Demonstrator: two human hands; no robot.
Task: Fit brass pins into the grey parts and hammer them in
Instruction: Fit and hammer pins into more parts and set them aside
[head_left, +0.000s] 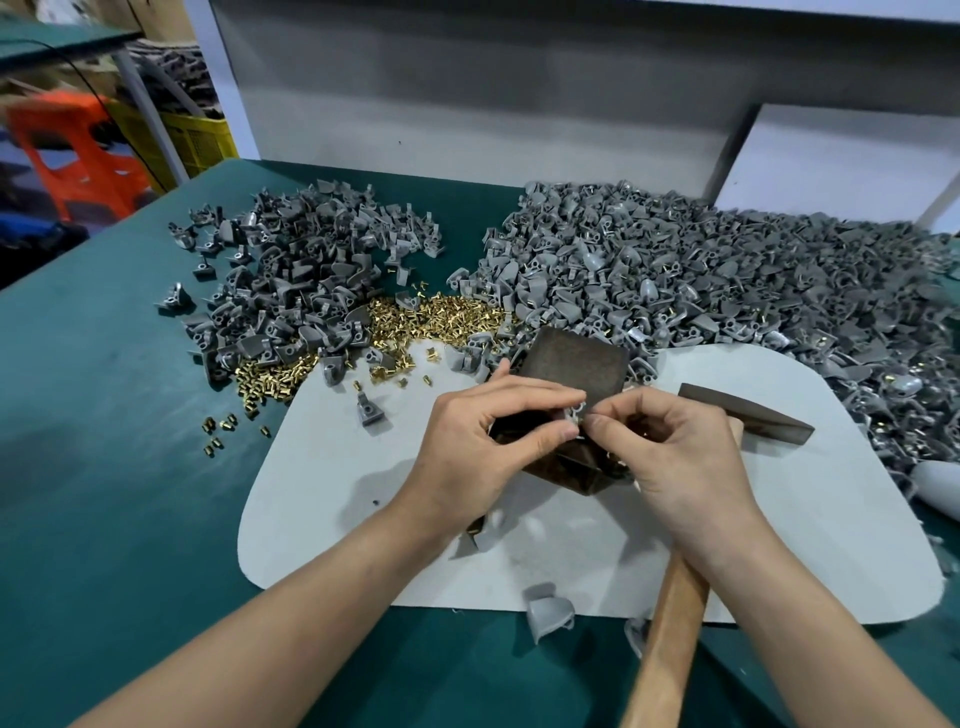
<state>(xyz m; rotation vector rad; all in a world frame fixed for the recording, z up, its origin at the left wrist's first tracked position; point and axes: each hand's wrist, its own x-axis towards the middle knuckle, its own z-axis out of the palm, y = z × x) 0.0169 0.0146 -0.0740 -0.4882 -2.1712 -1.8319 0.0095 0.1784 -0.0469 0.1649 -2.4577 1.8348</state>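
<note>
Over a dark metal block (571, 364) on the white mat (332, 493), my left hand (483, 447) pinches a small grey part (574, 413) between thumb and forefinger. My right hand (670, 452) meets it from the right, fingertips pinched at the part; whether it holds a brass pin is hidden. A hammer lies under my right hand, its dark head (748, 413) pointing right and its wooden handle (670, 639) running toward me. Loose brass pins (431, 317) are heaped beyond the mat.
A pile of grey parts (296, 280) lies at the back left and a much larger pile (701, 280) at the back right on the green table (104, 467). Stray grey parts (548, 613) lie at the mat's near edge. A grey panel (467, 104) stands behind.
</note>
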